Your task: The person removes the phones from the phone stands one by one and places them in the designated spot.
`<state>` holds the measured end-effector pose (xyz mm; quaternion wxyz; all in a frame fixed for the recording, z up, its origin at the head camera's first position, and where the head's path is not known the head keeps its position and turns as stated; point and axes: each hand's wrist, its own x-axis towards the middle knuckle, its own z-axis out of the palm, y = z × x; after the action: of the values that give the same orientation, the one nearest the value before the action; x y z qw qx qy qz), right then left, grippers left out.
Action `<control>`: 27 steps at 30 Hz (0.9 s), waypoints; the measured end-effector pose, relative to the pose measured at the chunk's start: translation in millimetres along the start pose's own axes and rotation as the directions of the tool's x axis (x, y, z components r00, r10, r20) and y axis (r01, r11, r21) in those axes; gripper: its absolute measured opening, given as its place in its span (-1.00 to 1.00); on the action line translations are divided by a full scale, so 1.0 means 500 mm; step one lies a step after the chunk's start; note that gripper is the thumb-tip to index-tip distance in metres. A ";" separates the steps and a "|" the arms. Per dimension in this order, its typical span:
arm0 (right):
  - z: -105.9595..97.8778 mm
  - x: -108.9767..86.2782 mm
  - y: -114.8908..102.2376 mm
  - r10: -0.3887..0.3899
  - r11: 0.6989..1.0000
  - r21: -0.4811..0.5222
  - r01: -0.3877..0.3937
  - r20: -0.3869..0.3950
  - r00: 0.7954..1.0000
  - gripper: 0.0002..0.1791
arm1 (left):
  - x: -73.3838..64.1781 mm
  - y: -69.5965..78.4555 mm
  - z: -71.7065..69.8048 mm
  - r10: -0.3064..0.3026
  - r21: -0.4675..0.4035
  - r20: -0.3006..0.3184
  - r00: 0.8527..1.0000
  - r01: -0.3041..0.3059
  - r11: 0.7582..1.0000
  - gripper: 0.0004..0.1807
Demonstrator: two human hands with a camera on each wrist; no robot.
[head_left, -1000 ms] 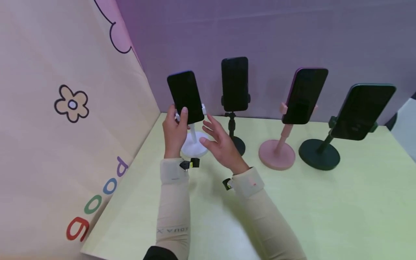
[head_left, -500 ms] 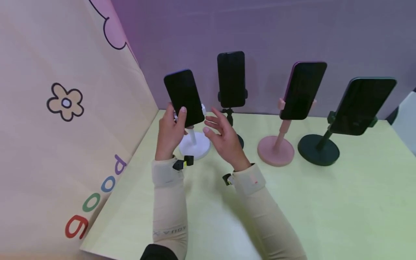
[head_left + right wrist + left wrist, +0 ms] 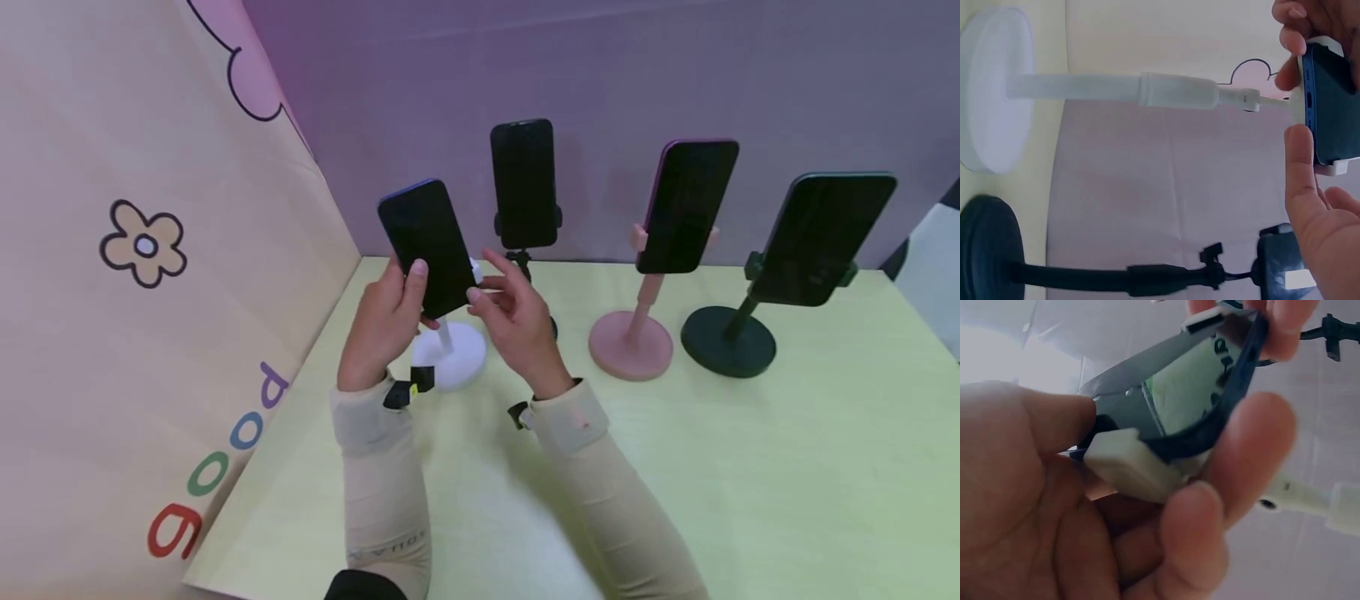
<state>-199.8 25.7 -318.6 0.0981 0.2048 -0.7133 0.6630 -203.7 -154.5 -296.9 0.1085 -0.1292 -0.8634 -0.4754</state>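
A blue-edged smartphone (image 3: 429,233) sits in the clamp (image 3: 1127,459) of a white phone stand (image 3: 452,357), its dark screen tilted up toward me. My left hand (image 3: 381,327) grips the phone and clamp at the lower left, thumb over the screen's edge and fingers behind. My right hand (image 3: 525,332) pinches the phone's lower right corner, with the thumb on its bottom edge and the index finger stretched upward. In the right wrist view, the phone's bottom edge (image 3: 1310,100) faces the camera, between both hands' fingers.
Close behind my right hand stands a black stand with a phone (image 3: 523,183). Farther right are a pink stand (image 3: 630,346) and a dark green stand (image 3: 727,342), each with a phone. A fabric wall (image 3: 600,67) closes the table's back; a printed one (image 3: 225,250) its left side.
The phone in the white stand has tipped toward me and come lower. My left hand has moved down with it, and my right thumb has come onto its corner.
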 end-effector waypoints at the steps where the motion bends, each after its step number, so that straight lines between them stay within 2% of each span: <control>1: -0.002 0.001 0.007 -0.011 1.000 -0.009 0.011 -0.004 1.000 -0.43 | -0.003 0.002 -0.001 0.003 -0.002 0.012 1.000 -0.003 1.000 -0.51; 6: -0.016 0.003 0.038 -0.025 0.999 -0.032 0.025 0.002 1.000 -0.46 | -0.014 0.009 -0.011 0.039 0.034 0.066 0.997 -0.042 0.999 -0.55; 10: -0.023 -0.008 0.019 0.055 0.997 -0.063 -0.054 0.010 0.998 -0.47 | -0.021 0.018 -0.016 0.045 0.088 0.090 0.995 -0.053 0.995 -0.55; 15: -0.034 -0.022 -0.003 0.106 0.986 -0.130 -0.103 0.016 0.994 -0.51 | -0.027 0.026 -0.018 0.058 0.070 0.149 0.987 -0.069 0.995 -0.59; 23: -0.052 -0.045 -0.025 0.144 0.974 -0.179 -0.137 0.024 0.989 -0.58 | -0.022 0.023 -0.017 0.157 -0.024 0.266 0.951 -0.156 0.987 -0.61; 27: -0.065 -0.056 -0.032 0.110 0.971 -0.217 -0.099 0.036 0.993 -0.61 | -0.021 0.028 -0.010 0.195 -0.088 0.322 0.926 -0.176 0.980 -0.61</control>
<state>-172.2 61.8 -312.0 0.0675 0.1710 -0.7928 0.5812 -189.0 -152.8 -286.4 0.0038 -0.2910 -0.8392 -0.4594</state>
